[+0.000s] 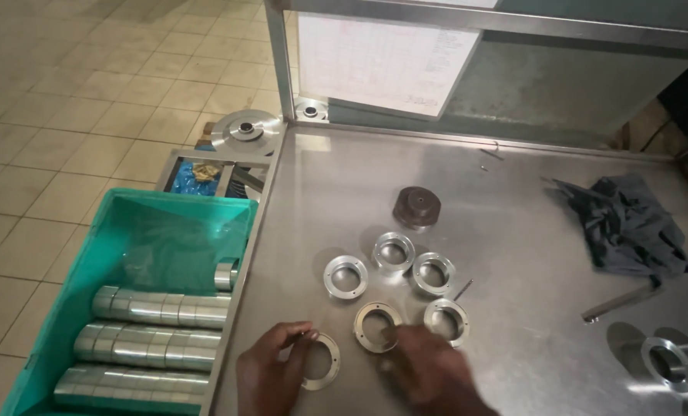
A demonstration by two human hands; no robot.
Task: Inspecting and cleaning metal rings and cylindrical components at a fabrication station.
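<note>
Starting at the far left, a teal crate stands off the table edge, stacked with rows of machined metal cylinders, one loose piece standing above them. Moving right onto the steel table, the left hand comes in low, fingers curled and pinching the edge of a flat metal ring that lies on the tabletop near the front edge. Just beside it, a second ring sits right at the fingertips of the right hand, which is blurred with motion, so I cannot tell whether it grips that ring or only touches it. Fanned out behind are four more rings: one, another, a third and a fourth, with a thin pin lying close by. Farther back sits a dark round part. Over to the right, a crumpled dark cloth, a metal bar, and another shiny fitting at the corner.

Risk here, as I judge it: the pinched ring lies close to the front edge, and slick steel on steel could let it slide off. A hurried right hand might also knock neighbouring rings or send that pin rolling.
</note>
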